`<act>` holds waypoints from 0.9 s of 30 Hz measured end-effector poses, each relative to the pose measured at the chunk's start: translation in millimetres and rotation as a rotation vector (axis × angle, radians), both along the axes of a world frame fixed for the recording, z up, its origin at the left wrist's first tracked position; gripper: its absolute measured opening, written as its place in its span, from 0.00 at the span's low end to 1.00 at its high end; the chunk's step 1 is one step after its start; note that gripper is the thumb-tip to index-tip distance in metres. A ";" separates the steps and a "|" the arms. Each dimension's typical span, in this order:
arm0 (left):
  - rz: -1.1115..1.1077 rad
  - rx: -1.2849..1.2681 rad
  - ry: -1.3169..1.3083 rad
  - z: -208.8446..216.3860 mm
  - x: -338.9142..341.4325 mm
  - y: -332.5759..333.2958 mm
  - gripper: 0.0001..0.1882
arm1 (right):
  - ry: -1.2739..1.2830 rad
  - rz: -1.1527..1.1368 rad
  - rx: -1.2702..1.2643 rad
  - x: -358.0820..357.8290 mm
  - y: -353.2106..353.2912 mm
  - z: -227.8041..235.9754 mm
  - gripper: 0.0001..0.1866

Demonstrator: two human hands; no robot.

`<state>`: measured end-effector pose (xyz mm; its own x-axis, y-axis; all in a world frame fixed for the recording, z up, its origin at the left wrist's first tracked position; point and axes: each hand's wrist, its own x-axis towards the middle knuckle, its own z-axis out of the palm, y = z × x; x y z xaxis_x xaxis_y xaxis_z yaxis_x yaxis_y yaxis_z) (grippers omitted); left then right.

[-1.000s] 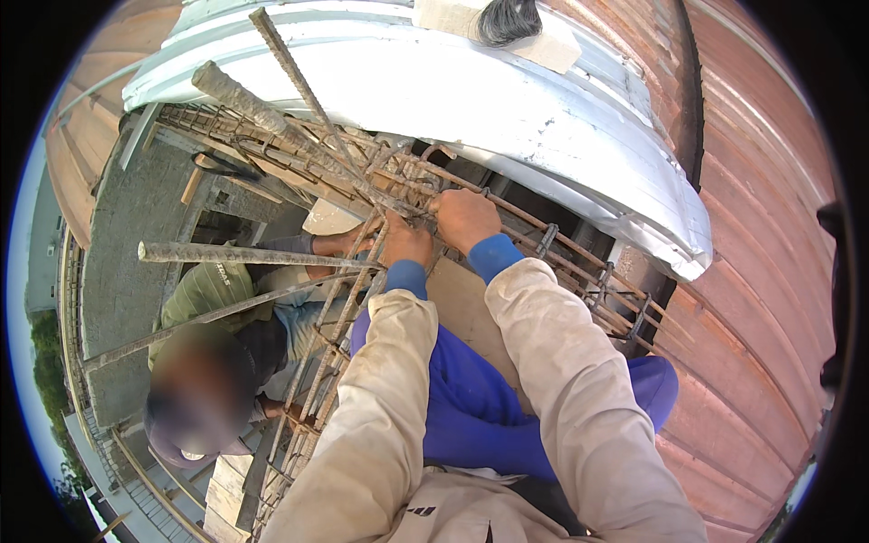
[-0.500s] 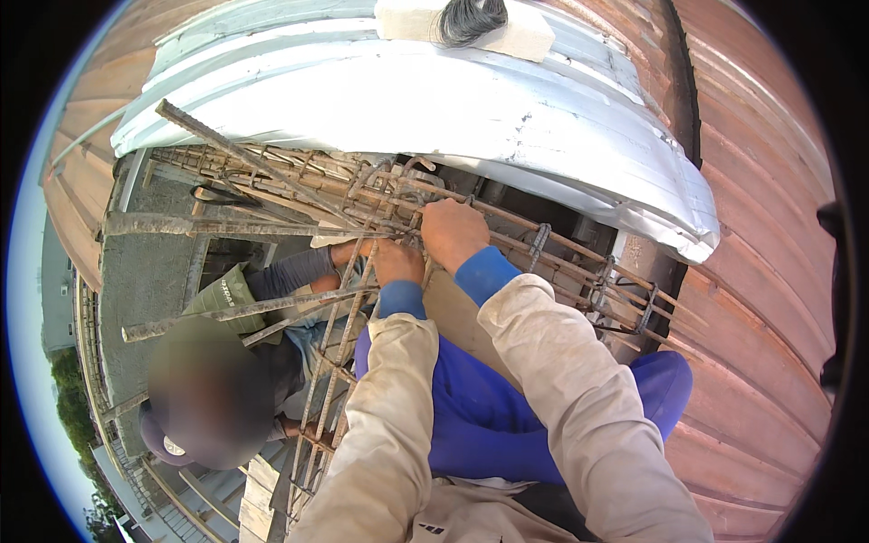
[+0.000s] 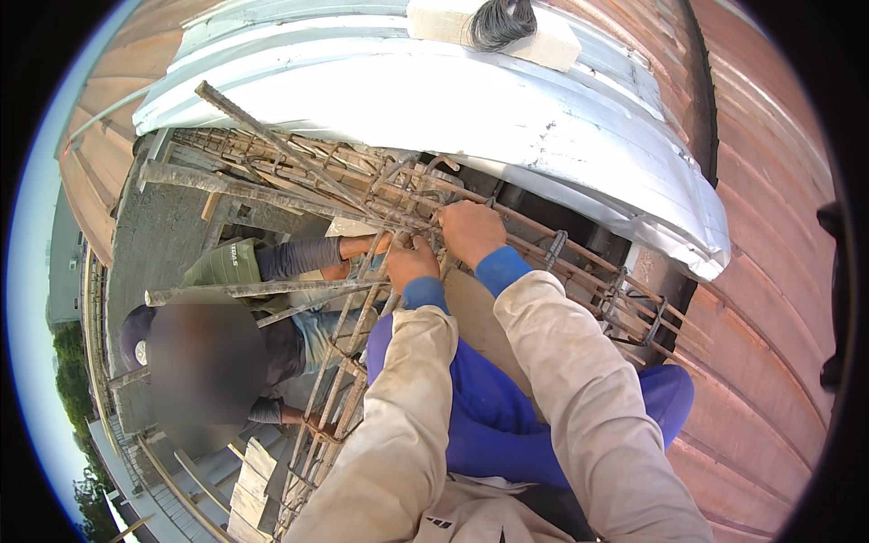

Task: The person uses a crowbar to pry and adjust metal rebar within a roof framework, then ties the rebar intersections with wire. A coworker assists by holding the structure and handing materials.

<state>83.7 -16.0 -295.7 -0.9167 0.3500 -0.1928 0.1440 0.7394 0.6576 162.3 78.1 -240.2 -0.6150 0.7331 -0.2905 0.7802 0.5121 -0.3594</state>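
Observation:
My left hand (image 3: 413, 262) is closed at the joint where several rusty reinforcing bars cross, its thumb and forefinger bent near a bar end. Just right of it and a little farther away, my right hand (image 3: 472, 233) makes a fist over the long rebar cage (image 3: 579, 258). What either hand grips is hidden by the fingers. Both wrists show blue cuffs below beige sleeves. A second rebar cage (image 3: 330, 380) runs from the joint toward the lower left. Another person's hand (image 3: 365, 244) reaches in beside my left hand.
The co-worker (image 3: 290, 335) stands at the left, their other hand (image 3: 319, 425) by the lower cage. Loose ribbed bars (image 3: 262, 193) jut leftward. Beyond lie a silvery metal sheet (image 3: 434, 100) and a pale block (image 3: 552, 45) bearing a black wire coil (image 3: 502, 25). Reddish corrugated roofing (image 3: 769, 299) covers the right.
The view has shifted, so the cages appear farther right. The co-worker's head has moved away from the joint. My hands stay at the joint, with the left hand's fingers turned slightly.

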 end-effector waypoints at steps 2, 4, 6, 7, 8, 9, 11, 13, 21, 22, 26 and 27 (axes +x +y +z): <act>0.012 -0.005 -0.009 1.0 -2.7 -0.4 0.18 | -0.010 0.007 0.001 1.5 -0.9 0.1 0.13; 0.026 -0.075 -0.042 3.6 -5.4 0.0 0.18 | -0.023 0.010 -0.002 2.6 -2.0 0.1 0.13; 0.067 -0.138 -0.112 5.7 -6.4 2.7 0.18 | -0.024 -0.013 -0.022 3.3 -2.9 0.7 0.13; 0.096 -0.166 -0.154 6.1 -7.2 3.9 0.17 | -0.026 -0.015 -0.023 3.5 -3.4 1.5 0.12; 0.126 -0.167 -0.168 5.9 -8.1 4.9 0.17 | 0.026 -0.015 -0.013 4.2 -3.8 2.3 0.12; 0.148 -0.167 -0.196 5.4 -9.6 5.8 0.17 | 0.078 -0.014 -0.003 5.7 -3.6 3.7 0.12; 0.181 -0.151 -0.234 4.6 -11.4 6.6 0.17 | 0.078 -0.044 -0.003 7.7 -2.6 7.1 0.11; 0.194 -0.113 -0.247 6.2 -10.6 5.1 0.19 | -0.012 -0.136 0.012 8.1 -2.8 10.4 0.11; 0.150 -0.045 -0.131 38.5 18.6 -15.5 0.19 | -0.042 -0.142 0.066 -15.0 -22.2 6.6 0.13; 0.146 -0.046 -0.137 38.6 21.5 -18.6 0.19 | -0.038 -0.140 0.079 -15.2 -22.6 4.8 0.13; 0.263 0.293 -0.166 16.9 33.8 -18.7 0.14 | 0.005 -0.059 0.148 -14.4 -14.0 -2.5 0.12; 0.287 0.388 -0.265 7.7 39.7 -13.9 0.12 | 0.012 -0.032 0.174 -14.4 -11.3 -3.4 0.12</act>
